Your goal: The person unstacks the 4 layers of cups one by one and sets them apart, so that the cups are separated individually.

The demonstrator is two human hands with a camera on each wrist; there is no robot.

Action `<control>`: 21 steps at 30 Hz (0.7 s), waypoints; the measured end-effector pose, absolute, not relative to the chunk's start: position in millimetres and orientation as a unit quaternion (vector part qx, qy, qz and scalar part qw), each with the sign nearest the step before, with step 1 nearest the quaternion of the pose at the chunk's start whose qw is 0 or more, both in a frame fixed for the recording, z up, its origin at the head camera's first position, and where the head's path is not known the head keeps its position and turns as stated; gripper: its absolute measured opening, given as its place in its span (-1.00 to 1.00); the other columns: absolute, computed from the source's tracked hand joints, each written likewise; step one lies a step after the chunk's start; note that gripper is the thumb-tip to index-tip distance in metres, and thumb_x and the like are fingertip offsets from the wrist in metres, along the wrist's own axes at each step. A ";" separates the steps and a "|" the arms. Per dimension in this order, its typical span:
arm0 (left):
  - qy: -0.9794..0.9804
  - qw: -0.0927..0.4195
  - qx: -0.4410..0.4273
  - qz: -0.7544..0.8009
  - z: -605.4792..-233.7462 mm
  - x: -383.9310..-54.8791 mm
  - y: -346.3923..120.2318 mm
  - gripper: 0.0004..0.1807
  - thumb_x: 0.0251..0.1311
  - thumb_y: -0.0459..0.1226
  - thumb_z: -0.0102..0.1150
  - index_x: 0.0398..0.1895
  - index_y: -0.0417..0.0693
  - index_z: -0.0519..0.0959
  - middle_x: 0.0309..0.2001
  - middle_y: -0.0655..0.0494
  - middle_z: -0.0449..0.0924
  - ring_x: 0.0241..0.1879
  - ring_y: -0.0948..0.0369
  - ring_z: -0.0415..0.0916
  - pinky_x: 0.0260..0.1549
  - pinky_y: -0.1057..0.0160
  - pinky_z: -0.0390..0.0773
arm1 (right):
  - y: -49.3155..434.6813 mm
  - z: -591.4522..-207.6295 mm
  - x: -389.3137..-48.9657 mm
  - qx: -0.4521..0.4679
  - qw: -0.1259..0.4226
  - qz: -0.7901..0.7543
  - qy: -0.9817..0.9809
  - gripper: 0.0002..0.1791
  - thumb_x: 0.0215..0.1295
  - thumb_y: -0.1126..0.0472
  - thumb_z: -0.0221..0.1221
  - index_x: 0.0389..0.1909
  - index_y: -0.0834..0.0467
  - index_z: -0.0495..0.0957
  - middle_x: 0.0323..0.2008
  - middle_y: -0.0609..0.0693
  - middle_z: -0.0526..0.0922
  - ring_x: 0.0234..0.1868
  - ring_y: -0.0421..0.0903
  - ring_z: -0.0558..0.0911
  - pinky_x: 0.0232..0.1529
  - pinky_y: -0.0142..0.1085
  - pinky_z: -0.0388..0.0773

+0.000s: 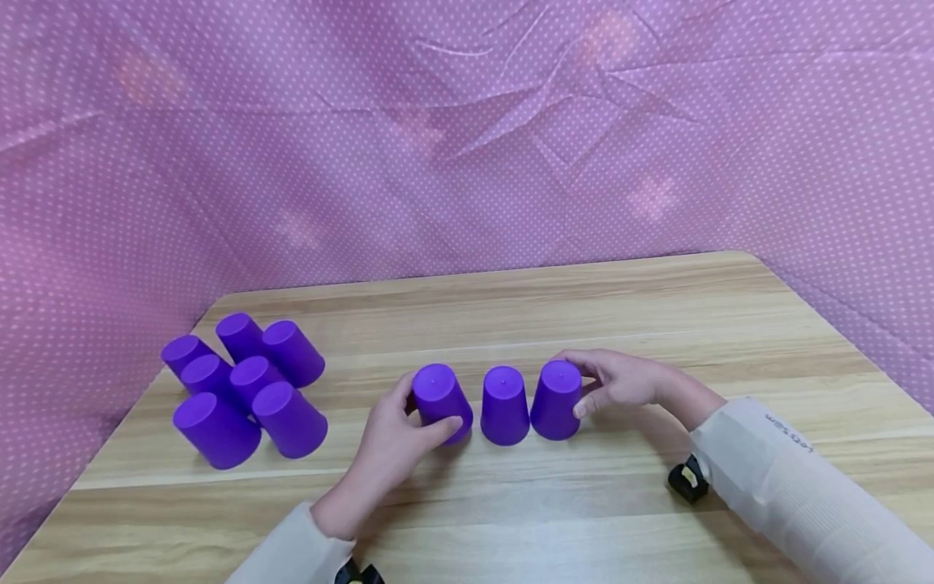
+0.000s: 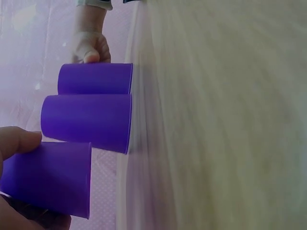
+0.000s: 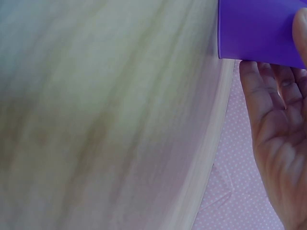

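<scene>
Three purple cups stand upside down in a row at the middle of the table. My left hand (image 1: 397, 438) grips the left cup (image 1: 440, 397), thumb on its near side and fingers behind. In the left wrist view that cup (image 2: 53, 179) has its rim farther from the tabletop than the other two. The middle cup (image 1: 504, 410) is untouched, between the hands. Around the right cup (image 1: 557, 405) my right hand (image 1: 620, 380) curls from its right side. The right wrist view shows its thumb and fingers (image 3: 249, 79) at the cup wall (image 3: 259, 31).
Several more purple cups (image 1: 219, 434) stand upside down in a close cluster at the table's left. The wooden table (image 1: 657, 308) ends at the back against a pink dotted cloth (image 1: 467, 162). Black devices (image 1: 688, 480) sit at both wrists.
</scene>
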State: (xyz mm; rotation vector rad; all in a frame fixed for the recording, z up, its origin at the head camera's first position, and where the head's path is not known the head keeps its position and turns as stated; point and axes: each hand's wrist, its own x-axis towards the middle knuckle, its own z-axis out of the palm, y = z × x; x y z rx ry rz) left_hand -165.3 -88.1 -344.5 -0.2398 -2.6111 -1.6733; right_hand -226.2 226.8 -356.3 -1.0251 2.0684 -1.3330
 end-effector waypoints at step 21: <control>-0.851 0.146 -0.069 -0.500 -324.7 -161.4 -129.7 -0.40 -0.14 -0.19 0.46 0.04 -0.07 0.48 -0.12 -0.01 0.62 -0.13 0.16 0.55 -0.04 0.24 0.51 | 226.3 -356.8 -225.9 -0.372 0.239 -0.486 0.754 -0.36 0.09 0.32 0.26 0.17 0.39 0.22 0.05 0.27 0.49 0.08 -0.22 0.51 0.16 -0.29 0.44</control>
